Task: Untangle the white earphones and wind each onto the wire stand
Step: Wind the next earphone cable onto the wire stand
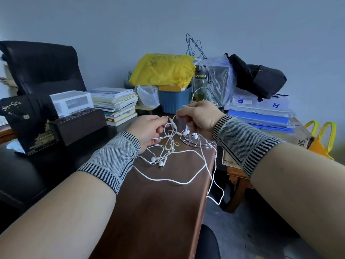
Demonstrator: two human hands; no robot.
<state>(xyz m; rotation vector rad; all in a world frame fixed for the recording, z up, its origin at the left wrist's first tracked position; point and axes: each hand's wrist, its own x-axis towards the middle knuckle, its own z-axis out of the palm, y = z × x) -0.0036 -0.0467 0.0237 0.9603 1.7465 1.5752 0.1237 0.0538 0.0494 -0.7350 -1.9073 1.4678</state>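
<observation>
head view, near to far: both my forearms reach forward over the brown table [158, 212], each wrist in a grey knit wrist band [112, 161]. the white earphones [168, 146] are a tangle strung between my two hands, with loops trailing on the table toward me and one loop hanging off the table's right edge; two earbuds [157, 161] lie on the wood just below my left hand. my left hand [147, 129] is palm-in, fingers curled and pinching several strands. my right hand [197, 114] is back-up, fingers curled down around the cord near its inline remote [173, 125]. the wire stand [196, 141] sits upright just behind and under my right hand, more earbuds hanging inside it. behind it a bottle [200, 85] reads "up-tempo"; the yellow bag [162, 70] has print i can't make out. a box [300, 141] at right shows "sf".
</observation>
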